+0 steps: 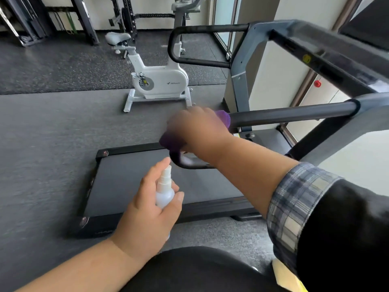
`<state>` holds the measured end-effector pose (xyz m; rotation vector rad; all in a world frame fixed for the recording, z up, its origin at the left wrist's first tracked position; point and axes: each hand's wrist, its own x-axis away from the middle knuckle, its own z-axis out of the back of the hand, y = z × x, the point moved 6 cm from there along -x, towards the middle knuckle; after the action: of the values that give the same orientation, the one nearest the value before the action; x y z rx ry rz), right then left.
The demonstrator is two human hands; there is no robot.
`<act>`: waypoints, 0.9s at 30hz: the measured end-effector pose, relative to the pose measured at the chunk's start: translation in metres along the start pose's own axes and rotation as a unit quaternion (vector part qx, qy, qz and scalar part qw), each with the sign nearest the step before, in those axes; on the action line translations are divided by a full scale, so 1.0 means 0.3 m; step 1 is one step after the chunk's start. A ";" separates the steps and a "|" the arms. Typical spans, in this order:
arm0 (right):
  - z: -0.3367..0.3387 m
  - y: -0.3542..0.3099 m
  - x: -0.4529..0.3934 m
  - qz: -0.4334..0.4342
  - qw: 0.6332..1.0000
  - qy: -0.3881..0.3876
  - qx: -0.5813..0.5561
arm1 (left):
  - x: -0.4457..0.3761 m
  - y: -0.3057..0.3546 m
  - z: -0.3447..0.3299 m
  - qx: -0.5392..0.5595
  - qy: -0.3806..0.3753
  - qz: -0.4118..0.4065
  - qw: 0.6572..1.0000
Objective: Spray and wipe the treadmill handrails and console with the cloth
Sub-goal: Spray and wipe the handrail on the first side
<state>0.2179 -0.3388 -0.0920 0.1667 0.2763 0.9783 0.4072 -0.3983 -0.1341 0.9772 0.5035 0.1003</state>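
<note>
Our right hand (200, 131) is curled over a purple cloth (224, 118), pressing it around the near handrail (294, 113) of the treadmill (147, 182) close to the rail's rounded end. The hand is blurred, so we cannot tell how each finger lies, but the cloth shows on both sides of it: a fold beyond the knuckles on the rail, and a bunch hanging below the palm. Below and nearer to us, our left hand (147, 213) is wrapped around a small clear spray bottle (165, 190), fingers closed on its body, thumb along one side, the nozzle pointing up toward the right hand. The bottle sits just short of the rail's curved end, not touching it. The far handrail (189, 45) lies well beyond both hands. A white exercise bike (160, 81) stands past the right hand.
</note>
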 end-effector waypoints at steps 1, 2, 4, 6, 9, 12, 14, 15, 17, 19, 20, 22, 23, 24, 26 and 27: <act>0.004 0.043 0.018 -0.035 0.998 0.018 -0.039 | -0.018 -0.003 0.016 -0.005 0.003 0.002 1.000; 0.004 0.083 0.038 -0.065 0.995 0.037 -0.069 | -0.037 -0.008 0.031 -0.007 0.008 0.006 1.000; -0.003 0.144 0.073 -0.104 0.987 0.069 -0.102 | -0.071 -0.019 0.061 -0.003 0.023 0.011 1.000; -0.012 0.167 0.094 -0.127 0.981 0.096 -0.111 | -0.079 -0.030 0.081 0.003 0.034 0.019 0.999; -0.024 0.126 0.088 -0.146 0.979 0.125 -0.065 | -0.038 -0.048 0.088 0.001 0.035 0.030 0.999; -0.036 0.075 0.070 -0.147 0.980 0.131 0.002 | 0.000 -0.077 0.081 0.008 0.012 0.049 0.999; -0.039 0.063 0.064 -0.136 0.981 0.128 0.044 | -0.004 -0.083 0.076 0.010 0.009 0.049 0.999; -0.040 0.061 0.062 -0.129 0.982 0.127 0.058 | -0.012 -0.081 0.069 0.013 0.008 0.048 0.999; -0.041 0.063 0.060 -0.111 0.984 0.120 0.067 | -0.031 -0.065 0.039 0.019 0.001 0.042 0.999; -0.038 0.078 0.065 -0.085 0.989 0.105 0.051 | -0.044 -0.038 -0.002 0.021 -0.009 0.030 0.999; -0.033 0.094 0.072 -0.075 0.992 0.098 0.030 | -0.050 -0.023 -0.025 0.020 -0.018 0.024 0.999; -0.025 0.133 0.090 -0.072 0.994 0.085 -0.020 | -0.062 0.004 -0.069 0.017 -0.037 0.011 0.999; -0.025 0.153 0.101 -0.078 0.993 0.081 -0.039 | -0.071 0.018 -0.091 0.015 -0.047 0.003 0.999; -0.026 0.170 0.112 -0.085 0.992 0.081 -0.052 | -0.079 0.032 -0.110 0.009 -0.054 -0.002 0.998; -0.032 0.195 0.137 -0.093 0.990 0.084 -0.063 | -0.095 0.058 -0.146 -0.001 -0.062 -0.005 0.998; -0.036 0.206 0.148 -0.093 0.990 0.088 -0.063 | -0.103 0.071 -0.166 -0.003 -0.064 -0.005 0.998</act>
<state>0.1890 -0.2676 -0.0931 -0.0609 0.3829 0.8224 0.3606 -0.3573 -0.1282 0.9678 0.3905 0.0295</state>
